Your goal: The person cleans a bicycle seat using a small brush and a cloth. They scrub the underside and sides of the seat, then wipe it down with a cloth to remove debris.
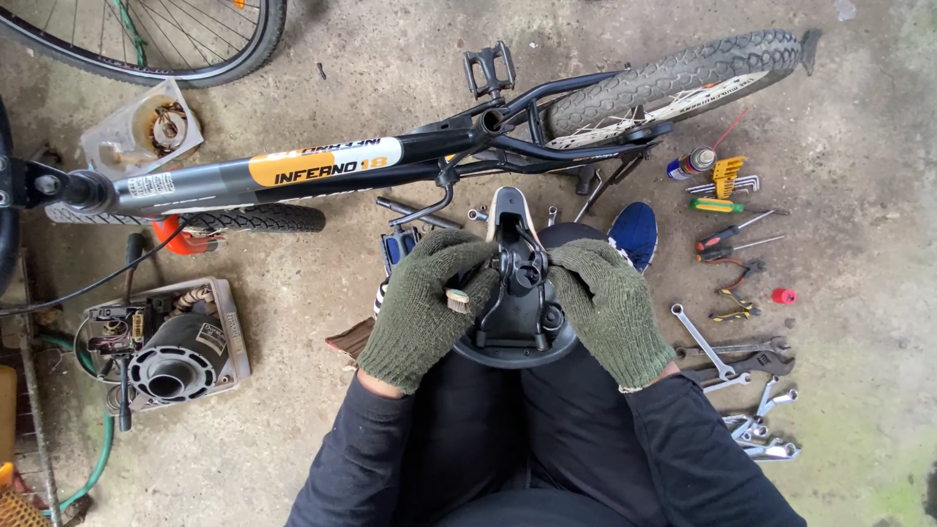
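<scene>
Both hands wear green knitted gloves and are closed around an upturned bicycle saddle [517,293] that rests on the person's lap, its underside facing up. The left hand [425,307] wraps the saddle's left edge, fingers curled over, with a bare fingertip showing through a hole in the glove beside the black clamp [522,268]. The right hand [610,307] grips the right edge, fingers bent in toward the same clamp on the rails. As a judgement, the step in hand is fitting or adjusting that clamp; the next move likely calls for one hand to steady the saddle while the other turns or seats the clamp parts, perhaps with a tool, so a firm hold and a square line on the bolt matter. The saddle's long axis runs away from the person toward the bicycle, its narrow pale nose [509,203] pointing forward and the wide rear sitting against the body. Just beyond lies the bicycle frame [322,166], on its side, grey and black with an orange and white panel, its knobbly rear tyre [673,78] to the right. A blue shoe [634,232] shows past the right hand. On the concrete floor [859,117] to the right lie screwdrivers [727,234], pliers and several spanners [727,356]; to the left sits an engine part [171,356] on a tray.
</scene>
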